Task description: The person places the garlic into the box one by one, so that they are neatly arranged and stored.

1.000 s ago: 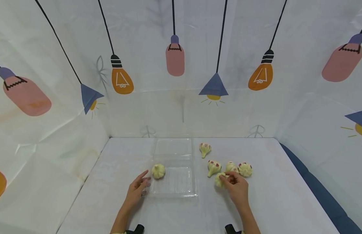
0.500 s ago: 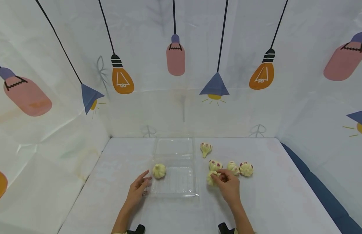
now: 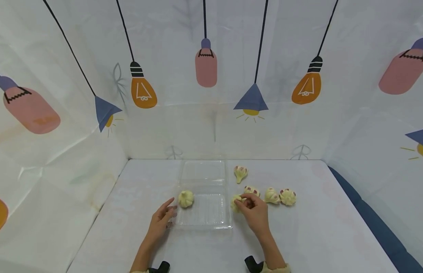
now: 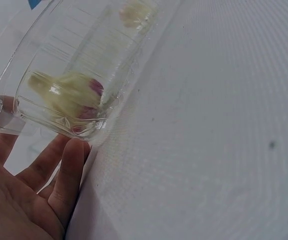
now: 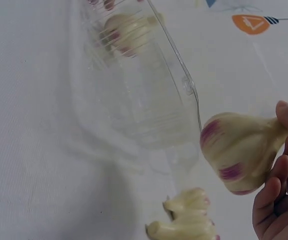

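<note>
A clear plastic box with its lid folded back stands mid-table. One garlic bulb sits at the left inside it, its purple patches visible through the wall in the left wrist view. My left hand rests at the box's left side with loosely extended fingers against the wall. Just right of the box, my right hand pinches a second garlic bulb by its stem, thumb against fingers. In the head view, that hand partly covers the held bulb.
Several more garlic bulbs lie right of the box: one bulb at the back, one partly behind my right hand, and two side by side, a left bulb and a right bulb. A white sheet printed with lamps hangs behind the table.
My right hand has carried the pinched garlic bulb leftward, from beside the other bulbs to near the box's right edge. The left hand has stayed at the box.
</note>
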A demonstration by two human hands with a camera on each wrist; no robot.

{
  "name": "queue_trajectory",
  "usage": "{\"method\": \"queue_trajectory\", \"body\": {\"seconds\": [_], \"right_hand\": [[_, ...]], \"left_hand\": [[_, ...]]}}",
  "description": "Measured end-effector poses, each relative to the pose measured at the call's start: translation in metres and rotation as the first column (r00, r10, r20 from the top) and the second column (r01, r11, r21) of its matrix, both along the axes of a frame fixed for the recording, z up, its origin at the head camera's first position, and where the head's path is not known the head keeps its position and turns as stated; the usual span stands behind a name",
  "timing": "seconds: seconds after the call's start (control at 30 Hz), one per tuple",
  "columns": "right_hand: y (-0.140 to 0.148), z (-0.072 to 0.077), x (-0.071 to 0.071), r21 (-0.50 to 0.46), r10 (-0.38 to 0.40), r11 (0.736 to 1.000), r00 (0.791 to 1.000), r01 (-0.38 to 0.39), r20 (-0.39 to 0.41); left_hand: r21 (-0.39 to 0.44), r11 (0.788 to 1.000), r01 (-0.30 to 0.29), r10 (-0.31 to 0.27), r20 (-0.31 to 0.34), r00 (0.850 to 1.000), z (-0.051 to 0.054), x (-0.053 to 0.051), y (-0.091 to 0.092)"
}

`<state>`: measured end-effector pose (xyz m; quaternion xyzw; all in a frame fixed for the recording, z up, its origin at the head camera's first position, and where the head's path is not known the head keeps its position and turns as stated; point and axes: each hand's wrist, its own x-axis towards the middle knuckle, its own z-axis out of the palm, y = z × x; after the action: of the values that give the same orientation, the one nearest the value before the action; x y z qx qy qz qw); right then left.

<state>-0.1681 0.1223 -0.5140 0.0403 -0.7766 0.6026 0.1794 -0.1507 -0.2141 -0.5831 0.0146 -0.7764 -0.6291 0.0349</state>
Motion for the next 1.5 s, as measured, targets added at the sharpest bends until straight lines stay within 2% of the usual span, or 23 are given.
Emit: {"method": "queue_trajectory", "body": {"seconds": [0.3, 0.33, 0.83, 1.13, 1.5], "right_hand": [[-0.012, 0.011, 0.002, 0.014, 0.023, 1.000, 1.000, -0.024, 0.020], [-0.013, 0.007, 0.000, 0.003, 0.028, 1.000, 0.999, -0.028, 0.024], [-0.038, 0.004, 0.001, 0.000, 0.128, 0.992, 0.992, -0.128, -0.001], [-0.051, 0.001, 0.003, 0.019, 0.164, 0.986, 0.986, -0.165, 0.018], [-0.067, 0.001, 0.005, 0.052, 0.213, 0.976, 0.977, -0.213, 0.021]], "left_hand": [[0.010, 1.000, -0.005, 0.005, 0.001, 1.000, 0.001, 0.000, 0.000], [0.012, 1.000, -0.004, 0.004, 0.000, 1.000, 0.001, 0.000, 0.000], [0.001, 1.000, -0.018, 0.018, 0.015, 1.000, 0.005, 0.000, 0.002], [0.009, 1.000, 0.010, -0.010, -0.001, 1.000, 0.009, 0.002, 0.003], [0.007, 1.000, 0.003, -0.003, 0.002, 1.000, 0.005, 0.000, 0.002]]}}
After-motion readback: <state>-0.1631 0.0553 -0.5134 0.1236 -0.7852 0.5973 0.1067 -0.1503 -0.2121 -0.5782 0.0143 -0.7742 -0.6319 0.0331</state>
